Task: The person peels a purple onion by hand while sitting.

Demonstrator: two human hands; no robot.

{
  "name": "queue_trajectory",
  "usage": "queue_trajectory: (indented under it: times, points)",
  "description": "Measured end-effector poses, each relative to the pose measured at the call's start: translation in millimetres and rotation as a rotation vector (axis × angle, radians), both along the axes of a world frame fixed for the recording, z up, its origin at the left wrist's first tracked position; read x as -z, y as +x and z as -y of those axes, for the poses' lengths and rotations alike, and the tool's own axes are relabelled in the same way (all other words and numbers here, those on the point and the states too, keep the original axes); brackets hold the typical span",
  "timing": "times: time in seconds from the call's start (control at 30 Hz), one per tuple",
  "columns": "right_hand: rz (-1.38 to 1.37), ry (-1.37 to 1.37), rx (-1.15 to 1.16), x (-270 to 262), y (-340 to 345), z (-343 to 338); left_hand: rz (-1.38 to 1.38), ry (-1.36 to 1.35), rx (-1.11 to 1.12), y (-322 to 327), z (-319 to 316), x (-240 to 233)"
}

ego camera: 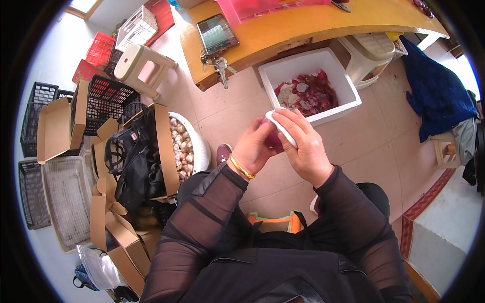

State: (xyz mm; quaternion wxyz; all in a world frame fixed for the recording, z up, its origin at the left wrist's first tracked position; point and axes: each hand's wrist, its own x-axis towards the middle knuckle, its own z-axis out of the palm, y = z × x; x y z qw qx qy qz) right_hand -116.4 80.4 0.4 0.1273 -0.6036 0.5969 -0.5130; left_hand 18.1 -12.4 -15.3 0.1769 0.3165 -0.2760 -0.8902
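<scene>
My left hand (251,147), with a gold bangle at its wrist, grips a red onion (273,140) in front of my knees. A flat white object (285,133) is held in my right hand (308,146), pressed along the onion's upper right side. Fingers cover much of both, and I cannot tell exactly what the white object is. Just beyond my hands stands a white foam box (337,110) holding red and pale onion skins (312,92). A white perforated basket (201,151) of garlic bulbs (182,146) is to the left of my left hand.
Ahead is a wooden table (265,39) with a smartphone (218,34), keys (222,68) at its edge and a pink container (246,11). Cardboard boxes (168,151), a black bag (132,163) and plastic crates (66,200) crowd the left. A beige stool (138,64) stands beyond them.
</scene>
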Motion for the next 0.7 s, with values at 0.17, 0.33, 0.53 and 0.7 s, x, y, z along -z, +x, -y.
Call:
queue_trajectory:
  times: [0.17,0.33,0.53,0.7]
  points:
    - [0.059,0.043,-0.004,-1.2,-15.5,1.0,0.057,-0.250,0.128,-5.7,-11.6,-12.3]
    - [0.446,0.154,0.057,3.4,-21.3,4.7,-0.028,-0.279,0.063,-7.5,-11.6,-15.5]
    - [0.792,0.441,0.029,12.5,-28.0,5.3,-0.134,-0.145,-0.051,-5.4,-5.9,-14.4]
    - [0.599,0.366,0.127,6.6,-15.4,1.3,-0.133,-0.063,-0.176,-5.2,1.6,-9.3]
